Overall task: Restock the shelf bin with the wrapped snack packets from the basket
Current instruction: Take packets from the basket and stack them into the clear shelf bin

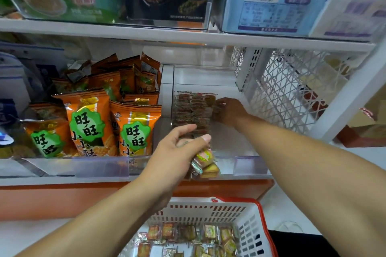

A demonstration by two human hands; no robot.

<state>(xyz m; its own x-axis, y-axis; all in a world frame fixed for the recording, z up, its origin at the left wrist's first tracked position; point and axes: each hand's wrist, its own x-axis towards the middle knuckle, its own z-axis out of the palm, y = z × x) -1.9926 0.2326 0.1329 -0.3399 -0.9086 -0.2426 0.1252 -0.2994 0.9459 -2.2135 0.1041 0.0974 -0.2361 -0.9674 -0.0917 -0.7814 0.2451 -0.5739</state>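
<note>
Fingers [205, 139] of the left hand [177, 152] pinch a clutch of packets [205, 162] at the bin [248, 165] front, right hand [229, 110] tidying rows [192, 110] — loose grip, some could spill toward the basket [250, 215].

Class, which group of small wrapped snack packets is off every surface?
The small wrapped packets gripped in the left hand; others lie in the clear bin or white basket.

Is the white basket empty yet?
No. Wrapped snack packets lie loose on the bottom of the basket.
</note>
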